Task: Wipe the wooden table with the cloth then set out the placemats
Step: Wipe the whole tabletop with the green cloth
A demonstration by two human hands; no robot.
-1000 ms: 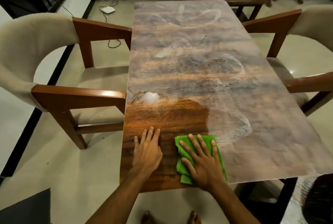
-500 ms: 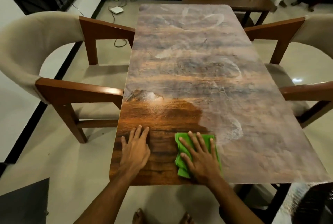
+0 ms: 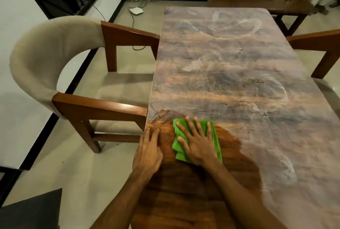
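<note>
Head view: both hands flat, right hand point(image 3: 199, 144) has pushed green cloth point(image 3: 215, 136) farther up table point(image 3: 230, 66); left hand point(image 3: 148, 153) empty.

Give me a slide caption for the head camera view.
Right hand presses green cloth across dusty wooden table; left hand braces.

my right hand point(image 3: 199, 145) covers most of the cloth point(image 3: 214, 136) | right chair point(image 3: 316, 44) cut off | stuff on side table point(image 3: 257, 2) too blurry
</note>
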